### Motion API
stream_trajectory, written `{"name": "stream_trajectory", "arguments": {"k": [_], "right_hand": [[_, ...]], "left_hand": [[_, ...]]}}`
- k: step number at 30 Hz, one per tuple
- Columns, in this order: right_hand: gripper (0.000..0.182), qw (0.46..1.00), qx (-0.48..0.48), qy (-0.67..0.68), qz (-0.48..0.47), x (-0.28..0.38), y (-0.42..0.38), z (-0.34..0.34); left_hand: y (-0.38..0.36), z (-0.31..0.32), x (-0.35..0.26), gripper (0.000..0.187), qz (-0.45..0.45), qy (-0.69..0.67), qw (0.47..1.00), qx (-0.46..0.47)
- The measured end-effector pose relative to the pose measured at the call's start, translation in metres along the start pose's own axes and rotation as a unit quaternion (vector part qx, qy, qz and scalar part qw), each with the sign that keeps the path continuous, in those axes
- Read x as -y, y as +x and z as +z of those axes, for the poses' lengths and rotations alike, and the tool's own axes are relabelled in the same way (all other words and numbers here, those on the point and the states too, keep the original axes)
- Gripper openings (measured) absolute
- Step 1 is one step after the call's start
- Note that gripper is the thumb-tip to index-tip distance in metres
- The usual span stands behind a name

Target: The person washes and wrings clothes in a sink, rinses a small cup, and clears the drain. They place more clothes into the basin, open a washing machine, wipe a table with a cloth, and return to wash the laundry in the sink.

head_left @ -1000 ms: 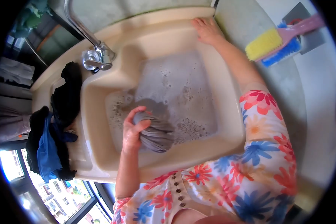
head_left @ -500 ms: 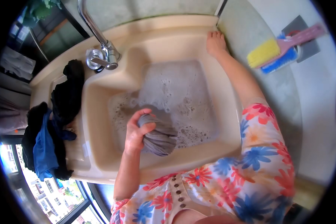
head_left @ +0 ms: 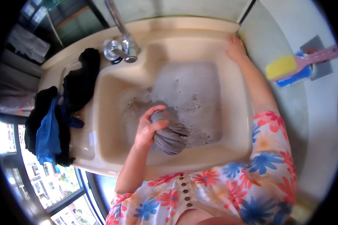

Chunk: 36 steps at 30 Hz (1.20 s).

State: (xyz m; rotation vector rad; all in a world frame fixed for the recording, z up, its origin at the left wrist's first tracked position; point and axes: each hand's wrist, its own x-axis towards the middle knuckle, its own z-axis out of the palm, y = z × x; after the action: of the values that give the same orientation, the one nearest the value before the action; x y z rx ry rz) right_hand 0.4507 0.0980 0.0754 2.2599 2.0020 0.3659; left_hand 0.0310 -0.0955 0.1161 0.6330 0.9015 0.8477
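Note:
My left hand point(head_left: 149, 125) is closed around a bunched grey cloth point(head_left: 170, 137), thumb across its top. The wet, folded cloth hangs over the near part of the beige sink point(head_left: 112, 84), just above the soapy water point(head_left: 191, 84). At the sink's far right corner, my right hand point(head_left: 236, 48) lies on the rim with its fingers stretched out, holding nothing.
Black garments point(head_left: 80, 80) and a blue cloth point(head_left: 49, 131) lie on the ledge at left. A chrome tap point(head_left: 128, 47) stands behind the basin. Right of it, a yellow-bristled brush point(head_left: 283, 67) and a blue-bristled brush point(head_left: 294, 77) hang on the wall.
The camera view has shifted, so the sink sits further right in the frame. My left hand still grips the grey cloth, and my right hand stays at the corner.

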Motion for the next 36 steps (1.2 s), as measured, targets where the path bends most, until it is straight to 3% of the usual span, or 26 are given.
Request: {"name": "stream_trajectory", "arguments": {"k": [6, 7, 9, 11, 14, 16, 18, 19, 20, 21, 22, 24, 26, 29, 32, 34, 36], "right_hand": [[0.071, 1.0, -0.007, 0.01, 0.009, 0.012, -0.061, -0.01], [0.065, 0.999, -0.012, 0.048, 0.022, 0.014, -0.067, -0.009], [0.054, 0.999, 0.04, 0.032, 0.014, 0.028, -0.091, -0.039], [0.048, 0.999, 0.014, 0.05, -0.003, 0.025, -0.096, -0.033], [0.049, 0.999, 0.005, 0.033, -0.01, 0.028, -0.098, -0.034], [0.052, 0.999, 0.0, 0.038, -0.03, 0.019, -0.095, -0.025], [0.052, 0.999, -0.002, 0.04, -0.035, 0.022, -0.09, -0.024], [0.049, 0.999, 0.002, 0.041, -0.03, 0.023, -0.09, -0.026], [0.048, 0.999, 0.002, 0.035, -0.028, 0.021, -0.095, -0.027], [0.046, 0.999, 0.002, 0.029, -0.026, 0.019, -0.099, -0.028], [0.045, 0.999, -0.001, 0.017, -0.029, 0.019, -0.098, -0.029], [0.045, 1.0, 0.001, 0.005, -0.028, 0.015, -0.098, -0.028], [0.044, 1.0, 0.0, 0.012, -0.021, 0.016, -0.094, -0.026], [0.046, 1.0, 0.024, -0.011, 0.006, 0.019, -0.094, -0.031], [0.046, 0.999, 0.026, -0.02, -0.014, 0.018, -0.095, -0.033], [0.045, 0.999, 0.038, -0.035, -0.008, 0.022, -0.096, -0.038], [0.045, 0.998, 0.046, -0.049, -0.001, 0.03, -0.096, -0.042]], "left_hand": [[-0.009, -0.007, -0.01, 0.046, 0.047, 0.014, 0.999, -0.012], [-0.01, -0.008, -0.014, 0.047, 0.062, 0.003, 0.998, -0.01], [-0.015, -0.007, -0.022, 0.048, 0.133, 0.085, 0.986, -0.044], [-0.024, -0.012, -0.038, 0.052, 0.192, 0.208, 0.957, -0.071], [-0.038, -0.022, -0.087, 0.053, 0.26, 0.219, 0.935, -0.101], [-0.026, -0.05, -0.124, 0.048, 0.39, 0.248, 0.876, -0.141], [-0.021, -0.071, -0.176, 0.045, 0.453, 0.252, 0.828, -0.213], [-0.019, -0.076, -0.201, 0.042, 0.451, 0.165, 0.842, -0.244], [-0.008, -0.091, -0.224, 0.042, 0.494, 0.176, 0.795, -0.304], [0.004, -0.118, -0.25, 0.04, 0.55, 0.192, 0.755, -0.301], [0.016, -0.134, -0.273, 0.043, 0.542, 0.112, 0.768, -0.323], [0.036, -0.162, -0.296, 0.049, 0.55, 0.159, 0.674, -0.467], [0.075, -0.253, -0.31, 0.056, 0.461, 0.22, 0.677, -0.529], [0.073, -0.283, -0.293, 0.051, 0.213, 0.446, 0.742, -0.453], [0.063, -0.252, -0.263, 0.037, 0.338, 0.506, 0.623, -0.491], [0.036, -0.196, -0.234, 0.029, 0.354, 0.509, 0.661, -0.424], [0.019, -0.165, -0.186, 0.025, 0.446, 0.535, 0.656, -0.291]]}}
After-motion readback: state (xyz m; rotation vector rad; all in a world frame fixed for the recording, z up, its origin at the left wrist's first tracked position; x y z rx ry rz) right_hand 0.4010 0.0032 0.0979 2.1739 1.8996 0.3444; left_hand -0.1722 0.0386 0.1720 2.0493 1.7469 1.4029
